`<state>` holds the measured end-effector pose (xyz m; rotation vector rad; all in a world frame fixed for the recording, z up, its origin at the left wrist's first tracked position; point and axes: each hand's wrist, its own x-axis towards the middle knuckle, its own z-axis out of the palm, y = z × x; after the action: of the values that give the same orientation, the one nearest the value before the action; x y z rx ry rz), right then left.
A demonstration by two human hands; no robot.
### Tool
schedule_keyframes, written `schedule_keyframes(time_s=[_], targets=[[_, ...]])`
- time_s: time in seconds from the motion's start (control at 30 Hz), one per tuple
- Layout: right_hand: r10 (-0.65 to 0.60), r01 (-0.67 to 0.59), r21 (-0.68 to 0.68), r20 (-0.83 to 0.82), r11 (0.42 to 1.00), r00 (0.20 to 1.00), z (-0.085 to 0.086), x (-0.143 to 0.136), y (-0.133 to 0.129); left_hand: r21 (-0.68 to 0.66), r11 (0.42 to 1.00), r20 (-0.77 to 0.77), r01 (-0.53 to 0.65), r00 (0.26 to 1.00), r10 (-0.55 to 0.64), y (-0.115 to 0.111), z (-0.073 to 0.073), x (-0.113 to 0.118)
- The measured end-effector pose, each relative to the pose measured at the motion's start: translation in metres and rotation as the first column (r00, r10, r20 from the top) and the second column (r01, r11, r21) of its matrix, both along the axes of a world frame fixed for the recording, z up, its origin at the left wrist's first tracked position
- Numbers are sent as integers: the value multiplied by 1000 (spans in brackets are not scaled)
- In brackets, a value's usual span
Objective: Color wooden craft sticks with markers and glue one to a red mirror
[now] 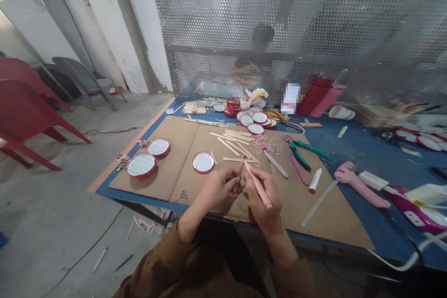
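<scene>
My left hand (225,187) pinches a wooden craft stick (240,166) upright over the cardboard. My right hand (264,198) is wrapped round a pink pen-shaped tool (260,188), its tip close to the top of the stick; whether they touch I cannot tell. Just beyond the hands lie loose craft sticks (239,136) and a heap of coloured rubber bands (266,144). A round red-rimmed disc (203,162) with a pale face sits to the left of my left hand. Two similar discs with sticks attached, a nearer one (141,165) and a farther one (159,147), lie at the left.
On the cardboard (185,144) at right lie green-handled pliers (300,154), a white pen (275,164), a red-and-white marker (315,180) and a pink glue gun (361,184) with a cable. Stacked red-rimmed discs (256,118) and bottles (316,95) stand before a perforated metal screen (216,18).
</scene>
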<state>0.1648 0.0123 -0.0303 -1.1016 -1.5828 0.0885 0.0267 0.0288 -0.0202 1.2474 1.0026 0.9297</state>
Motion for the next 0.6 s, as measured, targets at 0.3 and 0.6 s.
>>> schedule_keyframes(time_s=[0.3,0.6], targets=[[20,-20,-32,12,999,1000,1,0,-2,18,1000,-10,-5,1000,5,0,1,-1],[38,-38,0,-2,999,999,1,0,1,5,1000,-4,4,1000,-4,1,0,-1]])
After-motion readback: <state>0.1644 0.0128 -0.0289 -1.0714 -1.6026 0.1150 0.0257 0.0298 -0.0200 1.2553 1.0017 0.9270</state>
